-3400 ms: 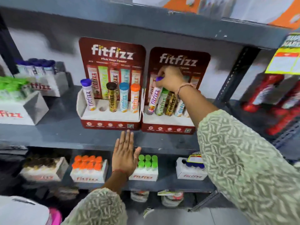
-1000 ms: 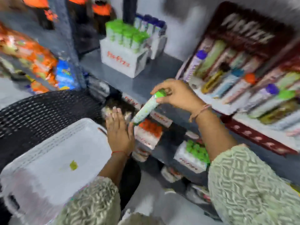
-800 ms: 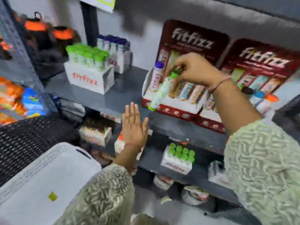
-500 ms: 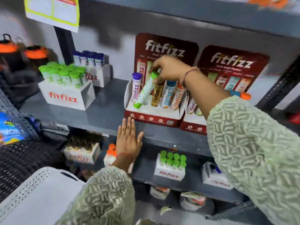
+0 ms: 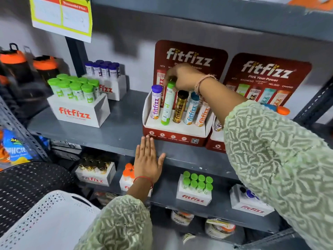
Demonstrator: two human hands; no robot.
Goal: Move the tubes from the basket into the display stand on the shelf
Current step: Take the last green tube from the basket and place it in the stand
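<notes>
Five tubes now stand in the left display stand (image 5: 173, 131), where half a second ago you still held the green-capped tube (image 5: 168, 103) tilted above its empty second slot. Entry by entry:

- Green-capped tube: base seated in the second slot from the left, nearly upright, between the purple-capped tube (image 5: 156, 101) and the gold tube (image 5: 180, 107); whether it is fully down, you cannot tell.
- Right hand (image 5: 182, 77): fingertips pinched on the green cap, not yet released.
- Left hand (image 5: 146, 159): flat and spread, empty, fingertips at the front edge of the shelf (image 5: 115, 130), just below the stand, as it was a moment ago.
- Second display stand (image 5: 216, 141): just beside the first on its right, mostly hidden by your sleeve.
- Basket (image 5: 48, 221): white, perforated, at lower left; its contents are out of sight.

Judgement: this stand's row looks filled, so the placement is all but done; let go and check the basket.

Surroundings: grey metal shelving against a grey wall; white boxes of green-capped and purple-capped tubes at left on the same shelf; further boxes on the shelf below; a yellow-bordered notice above.
</notes>
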